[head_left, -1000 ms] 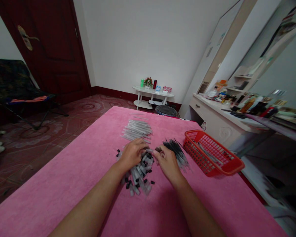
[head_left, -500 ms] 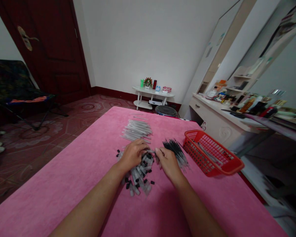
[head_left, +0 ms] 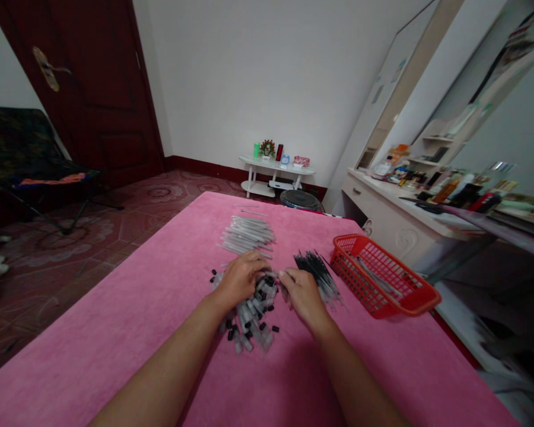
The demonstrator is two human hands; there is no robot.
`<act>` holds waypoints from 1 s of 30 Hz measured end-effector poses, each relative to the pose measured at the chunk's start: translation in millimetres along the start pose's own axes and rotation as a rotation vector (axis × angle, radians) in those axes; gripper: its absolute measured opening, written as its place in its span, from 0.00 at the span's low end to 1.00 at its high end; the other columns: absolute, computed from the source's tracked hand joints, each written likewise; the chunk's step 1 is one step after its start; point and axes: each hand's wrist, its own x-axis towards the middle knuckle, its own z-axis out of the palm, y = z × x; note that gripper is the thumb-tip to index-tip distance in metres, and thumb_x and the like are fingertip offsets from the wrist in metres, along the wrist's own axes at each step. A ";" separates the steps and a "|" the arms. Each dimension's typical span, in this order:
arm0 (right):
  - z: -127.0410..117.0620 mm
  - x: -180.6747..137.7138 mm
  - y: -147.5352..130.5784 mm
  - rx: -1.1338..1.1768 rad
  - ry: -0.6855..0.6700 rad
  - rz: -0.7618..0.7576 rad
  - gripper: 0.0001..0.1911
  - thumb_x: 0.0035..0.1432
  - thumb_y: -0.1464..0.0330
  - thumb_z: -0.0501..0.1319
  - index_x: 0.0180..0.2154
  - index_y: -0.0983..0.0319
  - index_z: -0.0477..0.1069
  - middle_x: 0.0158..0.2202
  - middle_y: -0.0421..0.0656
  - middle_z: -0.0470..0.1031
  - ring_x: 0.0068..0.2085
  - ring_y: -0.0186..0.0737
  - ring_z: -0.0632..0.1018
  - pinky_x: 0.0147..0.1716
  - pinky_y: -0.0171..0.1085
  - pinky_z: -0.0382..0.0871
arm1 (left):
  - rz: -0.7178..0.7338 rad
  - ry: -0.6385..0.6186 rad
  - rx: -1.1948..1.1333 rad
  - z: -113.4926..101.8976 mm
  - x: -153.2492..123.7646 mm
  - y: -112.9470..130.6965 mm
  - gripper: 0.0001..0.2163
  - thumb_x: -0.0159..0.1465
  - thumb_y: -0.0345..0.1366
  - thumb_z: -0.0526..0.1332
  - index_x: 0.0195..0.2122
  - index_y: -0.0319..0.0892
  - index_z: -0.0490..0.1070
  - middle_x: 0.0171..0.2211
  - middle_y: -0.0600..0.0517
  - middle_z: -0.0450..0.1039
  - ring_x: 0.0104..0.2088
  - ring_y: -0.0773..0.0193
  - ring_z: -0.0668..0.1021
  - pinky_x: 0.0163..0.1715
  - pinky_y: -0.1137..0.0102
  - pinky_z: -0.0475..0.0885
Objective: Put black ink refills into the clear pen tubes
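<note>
My left hand (head_left: pixel 241 277) is closed, its fingertips pinching one end of a slim pale pen barrel (head_left: pixel 271 274). At the other end, the thumb and fingers of my right hand (head_left: pixel 300 290) are closed on the same piece. Most of it is hidden by my fingers. Below and between the hands lies a loose heap of clear pen caps (head_left: pixel 254 311) with small black plugs. Beyond my left hand, many pale pen barrels (head_left: pixel 247 233) lie side by side. Thin black-filled pen refills (head_left: pixel 315 270) form a bundle just right of my right hand.
A red plastic basket (head_left: pixel 385 276) holding a few thin rods stands at the table's right edge. The table wears a pink cloth (head_left: pixel 129 320). A dresser (head_left: pixel 396 207) with bottles is on the right, a folding chair (head_left: pixel 31 154) on the left.
Both hands stay almost in place over the heap. My right hand's fingers have shifted slightly at the end of the barrel; the piles look the same.
</note>
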 end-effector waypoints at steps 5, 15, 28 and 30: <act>0.3 3.0 2.5 0.283 -0.063 0.127 0.25 0.59 0.52 0.48 0.19 0.62 0.63 0.12 0.37 0.62 0.11 0.30 0.61 0.11 0.29 0.51 | 0.015 0.015 0.015 -0.6 -0.1 0.1 0.11 0.58 0.23 0.55 0.36 0.43 0.74 0.34 0.49 0.71 0.39 0.62 0.72 0.40 0.68 0.68; -37.5 10.3 18.1 -0.535 0.193 0.055 0.04 0.48 0.66 0.62 0.25 0.60 0.72 0.24 0.42 0.75 0.27 0.38 0.73 0.23 0.32 0.54 | -0.364 0.628 -0.546 -4.9 5.3 -12.8 0.14 0.58 0.33 0.58 0.46 0.41 0.71 0.40 0.49 0.71 0.38 0.63 0.74 0.38 0.68 0.72; -2.7 -0.3 4.2 -0.371 -0.065 -0.170 0.13 0.48 0.73 0.62 0.39 0.59 0.75 0.37 0.42 0.76 0.37 0.38 0.75 0.35 0.32 0.63 | -0.680 0.840 -1.417 -8.5 0.3 -39.2 0.07 0.54 0.28 0.64 0.33 0.41 0.68 0.32 0.55 0.75 0.39 0.66 0.78 0.46 0.65 0.70; -1.0 -1.3 4.4 -0.377 -0.084 -0.140 0.14 0.48 0.71 0.64 0.40 0.59 0.74 0.37 0.42 0.76 0.36 0.38 0.75 0.34 0.32 0.63 | -0.683 0.852 -1.444 -7.6 0.6 -37.8 0.06 0.55 0.27 0.64 0.32 0.41 0.68 0.32 0.54 0.75 0.39 0.66 0.78 0.48 0.64 0.70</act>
